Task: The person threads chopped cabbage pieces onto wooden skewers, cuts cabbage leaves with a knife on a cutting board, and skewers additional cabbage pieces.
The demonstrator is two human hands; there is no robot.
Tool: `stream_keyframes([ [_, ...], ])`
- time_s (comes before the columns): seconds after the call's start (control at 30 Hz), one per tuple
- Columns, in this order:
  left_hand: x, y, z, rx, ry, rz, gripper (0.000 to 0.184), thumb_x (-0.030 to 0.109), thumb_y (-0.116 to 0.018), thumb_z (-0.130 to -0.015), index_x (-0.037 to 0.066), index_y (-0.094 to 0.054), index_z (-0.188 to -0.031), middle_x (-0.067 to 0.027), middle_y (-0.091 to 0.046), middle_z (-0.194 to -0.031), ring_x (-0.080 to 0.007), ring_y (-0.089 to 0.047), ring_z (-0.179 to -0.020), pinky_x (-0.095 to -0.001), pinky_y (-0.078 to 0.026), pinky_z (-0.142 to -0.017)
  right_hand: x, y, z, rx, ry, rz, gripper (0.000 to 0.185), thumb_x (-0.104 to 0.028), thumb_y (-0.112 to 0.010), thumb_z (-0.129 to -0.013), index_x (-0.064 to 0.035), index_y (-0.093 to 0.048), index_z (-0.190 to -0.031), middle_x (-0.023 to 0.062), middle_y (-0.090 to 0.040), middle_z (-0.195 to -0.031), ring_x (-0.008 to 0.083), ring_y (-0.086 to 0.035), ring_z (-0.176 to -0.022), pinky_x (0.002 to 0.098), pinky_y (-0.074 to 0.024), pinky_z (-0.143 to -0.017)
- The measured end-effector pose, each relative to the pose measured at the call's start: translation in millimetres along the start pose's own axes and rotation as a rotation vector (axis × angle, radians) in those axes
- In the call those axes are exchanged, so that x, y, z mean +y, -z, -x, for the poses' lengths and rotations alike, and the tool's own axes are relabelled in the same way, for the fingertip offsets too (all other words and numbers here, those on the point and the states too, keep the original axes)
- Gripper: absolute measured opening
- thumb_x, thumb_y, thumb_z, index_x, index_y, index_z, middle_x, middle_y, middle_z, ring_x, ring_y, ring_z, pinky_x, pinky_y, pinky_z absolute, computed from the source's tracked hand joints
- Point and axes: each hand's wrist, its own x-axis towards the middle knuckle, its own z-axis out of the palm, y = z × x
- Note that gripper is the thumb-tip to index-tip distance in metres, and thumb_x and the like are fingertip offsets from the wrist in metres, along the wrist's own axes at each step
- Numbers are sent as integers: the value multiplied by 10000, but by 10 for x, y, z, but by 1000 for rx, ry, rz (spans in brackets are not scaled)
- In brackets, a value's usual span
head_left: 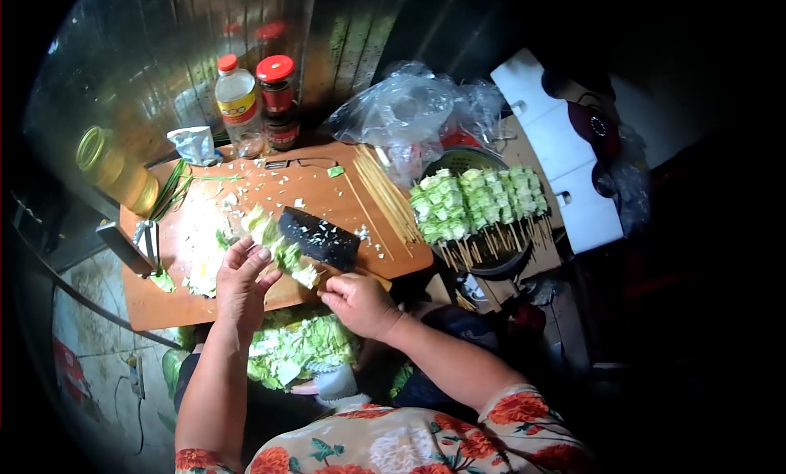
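A row of pale green cabbage pieces (pixel 288 259) stretches between my two hands, above the near half of the orange-brown board. My left hand (pixel 241 279) holds these pieces from the left, thumb and fingers bent around them. At the lower right end of the row, my right hand (pixel 360 304) is closed in a pinch on a skewer, most of it hidden by the fingers and the leaves. A dark cleaver (pixel 319 238) lies flat just beyond, flecked with cabbage bits. Below the board's near edge sits a heap of loose cabbage leaves (pixel 299 351).
Bare wooden skewers (pixel 383 197) lie along the right side of the board (pixel 172 310). Finished cabbage skewers (pixel 479 202) rest over a round pan. Behind stand an oil bottle (pixel 237 106), red-lidded jars (pixel 277 85) and plastic bags (pixel 409 114); a glass jar (pixel 119 171) is left.
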Motion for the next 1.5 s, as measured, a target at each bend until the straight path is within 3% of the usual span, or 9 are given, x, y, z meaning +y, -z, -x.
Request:
stream_keyframes([
  [0.13, -6, 43, -35, -74, 68, -80, 417, 177, -672, -850, 81, -484, -1210, -20, -582, -995, -159, -600, -904, -365, -497, -786, -148, 719, -99, 146, -255, 45, 182, -203, -607, -855, -30, -654, -822, 168, -644, -761, 301, -648, -715, 374, -495, -650],
  [0.2, -18, 38, -34, -85, 51, -96, 358, 183, -630, -872, 83, -492, -1187, -26, -585, -994, -162, -609, -869, -360, -504, -777, 250, 1049, -51, 297, -230, 117, 196, -222, -642, -852, -44, -698, -913, 68, -681, -751, 127, -618, -661, 299, -496, -631],
  [0.4, 10, 11, -20, -63, 64, -97, 235, 80, -573, -868, 62, -525, -1097, -29, -588, -922, -154, -628, -769, -298, -541, -674, 1198, 1817, 390, 537, -463, 539, 199, -213, -644, -838, -41, -702, -919, 120, -703, -806, 228, -678, -727, 322, -519, -693],
  [0.57, -28, -1, -42, -63, 85, -139, 205, 82, -569, -864, 70, -534, -1066, -49, -593, -954, -172, -621, -768, -314, -531, -673, 1333, 1966, 448, 334, -709, 747, 169, -226, -614, -835, -83, -701, -856, 153, -681, -866, 339, -652, -838, 420, -510, -761],
  [0.93, 105, 30, -85, -50, 58, -158, 204, 56, -558, -859, 68, -543, -1061, -26, -581, -920, -151, -617, -765, -272, -521, -671, 1068, 1989, 448, 283, -710, 847, 215, -237, -638, -823, -68, -669, -952, 152, -663, -958, 345, -633, -893, 443, -506, -777],
  [1.03, 143, 276, -283, -33, -117, -193, 216, 53, -569, -846, 66, -548, -1061, -11, -575, -929, -125, -599, -817, -262, -488, -699, 875, 1821, 409, 457, -370, 864, 193, -178, -622, -811, -59, -653, -960, 130, -647, -858, 326, -630, -829, 414, -511, -736],
  [1.2, 278, 941, -780, 238, -526, -808, 403, 42, -668, -737, 11, -567, -1126, -126, -614, -1108, -254, -580, -1083, -347, -445, -945, 202, 1023, 160, -5, -145, 612, 239, -230, -622, -800, -76, -622, -982, 153, -633, -952, 359, -624, -888, 461, -510, -754],
  [1.33, 429, 1271, -782, 387, -463, -1270, 470, 96, -697, -704, -2, -586, -1150, -229, -597, -1143, -328, -574, -1105, -343, -453, -957, 116, 437, -48, -274, -193, 691, 328, -226, -642, -794, -56, -582, -1068, 192, -600, -1048, 374, -615, -951, 466, -502, -820],
  [1.5, 343, 1657, -834, 367, -169, -1180, 631, 141, -756, -712, -67, -516, -1257, -272, -618, -1130, -329, -609, -1063, -362, -479, -928, 363, 201, -177, -312, -365, 792, 425, -248, -683, -799, -31, -523, -1128, 188, -561, -1137, 369, -553, -1106, 446, -469, -910],
])
